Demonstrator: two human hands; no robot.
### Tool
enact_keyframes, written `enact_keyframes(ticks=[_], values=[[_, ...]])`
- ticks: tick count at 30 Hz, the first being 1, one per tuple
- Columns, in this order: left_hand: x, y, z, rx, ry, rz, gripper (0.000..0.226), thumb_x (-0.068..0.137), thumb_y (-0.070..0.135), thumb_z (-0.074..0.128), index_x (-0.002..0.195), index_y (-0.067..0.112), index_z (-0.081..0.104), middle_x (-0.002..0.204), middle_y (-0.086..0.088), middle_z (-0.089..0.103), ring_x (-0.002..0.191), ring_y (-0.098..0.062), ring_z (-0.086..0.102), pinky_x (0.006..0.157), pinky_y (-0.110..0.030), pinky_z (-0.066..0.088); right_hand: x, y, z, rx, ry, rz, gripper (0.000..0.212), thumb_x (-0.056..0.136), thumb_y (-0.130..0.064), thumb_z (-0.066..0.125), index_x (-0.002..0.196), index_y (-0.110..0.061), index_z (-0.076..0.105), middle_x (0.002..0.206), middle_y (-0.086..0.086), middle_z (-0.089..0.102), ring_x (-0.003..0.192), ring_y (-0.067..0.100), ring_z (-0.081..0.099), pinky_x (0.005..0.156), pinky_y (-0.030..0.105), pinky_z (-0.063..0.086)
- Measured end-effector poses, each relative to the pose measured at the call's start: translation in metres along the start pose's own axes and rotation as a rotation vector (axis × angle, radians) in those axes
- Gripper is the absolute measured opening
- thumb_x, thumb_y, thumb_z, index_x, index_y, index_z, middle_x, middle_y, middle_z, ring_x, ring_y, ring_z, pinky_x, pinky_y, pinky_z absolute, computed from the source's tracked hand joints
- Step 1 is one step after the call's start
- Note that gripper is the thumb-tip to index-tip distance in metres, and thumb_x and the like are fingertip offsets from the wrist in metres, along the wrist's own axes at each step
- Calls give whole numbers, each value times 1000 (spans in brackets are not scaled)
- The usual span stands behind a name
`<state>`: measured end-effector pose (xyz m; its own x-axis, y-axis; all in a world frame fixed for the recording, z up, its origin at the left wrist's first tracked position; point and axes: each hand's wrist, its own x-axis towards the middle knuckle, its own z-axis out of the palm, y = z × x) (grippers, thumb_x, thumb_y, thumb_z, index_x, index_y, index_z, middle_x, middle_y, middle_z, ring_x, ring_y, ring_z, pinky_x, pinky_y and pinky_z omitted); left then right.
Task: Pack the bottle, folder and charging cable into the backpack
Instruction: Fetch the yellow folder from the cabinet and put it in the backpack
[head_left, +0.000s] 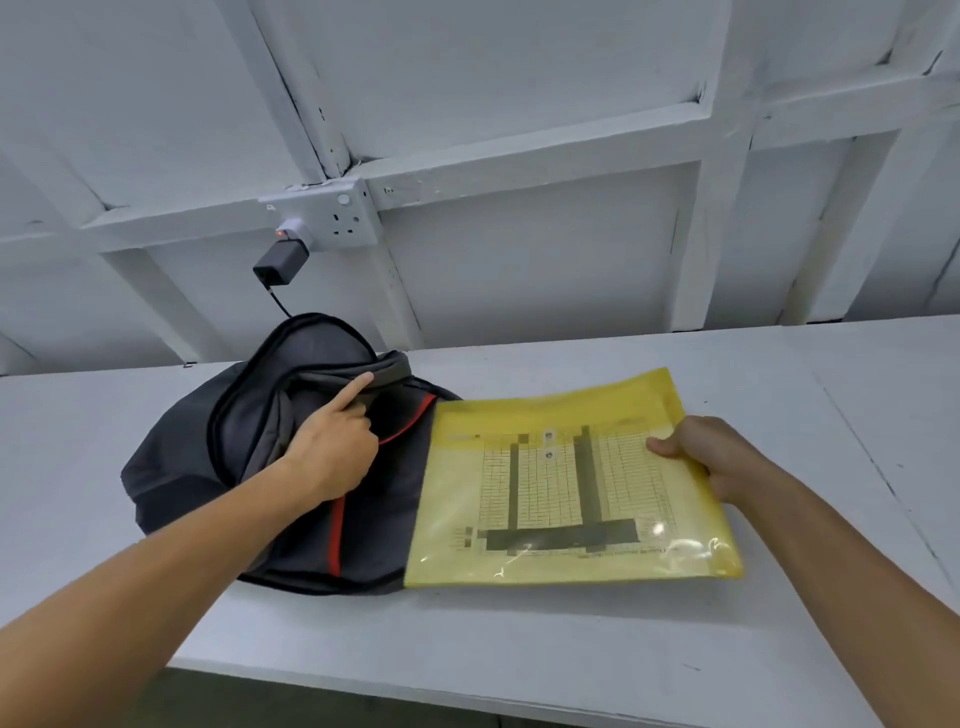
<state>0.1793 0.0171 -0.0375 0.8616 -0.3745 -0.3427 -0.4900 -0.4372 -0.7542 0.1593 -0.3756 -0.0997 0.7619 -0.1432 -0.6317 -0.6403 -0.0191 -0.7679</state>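
Head view, left to right: the dark backpack (218, 467) lies unzipped on the white table (571, 649); my left hand (332, 447) holds its opening wide, forefinger hooked on the grey rim. Just right, overlapping the bag's edge, the yellow folder (566, 493) is pinched at its right side by my right hand (711, 457).

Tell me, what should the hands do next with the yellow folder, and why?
Probably slide the yellow folder leftward into the backpack. The right hand already grips the folder's right edge, its left edge overlaps the bag, and the left hand holds the bag's opening apart with a finger hooked on the rim.
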Motion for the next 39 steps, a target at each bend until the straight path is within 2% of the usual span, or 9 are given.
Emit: enact_keyframes(ticks=[4,10,16,23,25,28,31,35,39], values=[[1,5,0,-21,14,-10,38,97,20,34,89,23,71,85,6,65,103,-19,56,118,-50,-21,-5,-13,9,-55,0,-45,11,87,-1,62,97,0,66,93,15,73,83,31,69,65,35,53],[-1,1,3,-50,58,-24,38,96,18,35,85,23,70,76,6,53,98,-18,57,119,-50,-19,-9,-26,30,-93,19,-67,14,87,0,58,100,3,61,97,19,68,82,32,65,65,35,51],[-1,1,6,-79,80,-36,38,95,15,33,82,21,68,74,5,51,94,-19,55,120,-49,-17,-4,-28,67,14,28,-110,22,85,1,58,107,5,59,112,23,65,96,35,65,85,44,52],[3,-1,5,-82,109,-44,40,96,14,31,82,21,68,75,5,52,92,-18,55,121,-50,-13,14,-6,164,145,-27,-123,24,73,-7,54,93,-1,66,97,18,71,86,34,69,80,52,58],[4,-4,8,-84,127,-44,39,96,15,32,81,21,68,74,5,52,90,-19,55,121,-50,-11,21,-2,200,118,-65,-131,26,70,-13,52,91,-6,66,90,14,71,83,32,68,79,50,58],[2,-9,10,-99,158,-55,39,94,15,32,78,20,68,73,4,52,88,-19,55,122,-50,-10,22,-5,250,42,-144,-158,24,77,-17,52,94,-2,62,89,15,68,84,32,66,72,34,56],[-2,-16,10,-107,183,-63,40,94,14,32,78,19,68,72,3,51,87,-20,55,122,-50,-9,19,-17,293,-95,-252,-189,13,85,-21,54,88,-9,52,81,8,58,74,25,57,59,31,47],[-7,-22,9,-138,165,-73,39,96,16,30,82,18,66,75,3,49,93,-20,54,122,-50,-10,22,-35,327,-237,-397,-148,23,88,-15,44,98,-4,61,92,17,67,77,32,64,52,34,56],[-6,-22,8,-173,161,-62,40,98,18,29,84,18,67,75,3,46,95,-21,54,122,-50,-9,20,-50,327,-474,-466,-172,20,94,-14,38,88,-7,56,77,13,64,54,23,59,43,24,40]])
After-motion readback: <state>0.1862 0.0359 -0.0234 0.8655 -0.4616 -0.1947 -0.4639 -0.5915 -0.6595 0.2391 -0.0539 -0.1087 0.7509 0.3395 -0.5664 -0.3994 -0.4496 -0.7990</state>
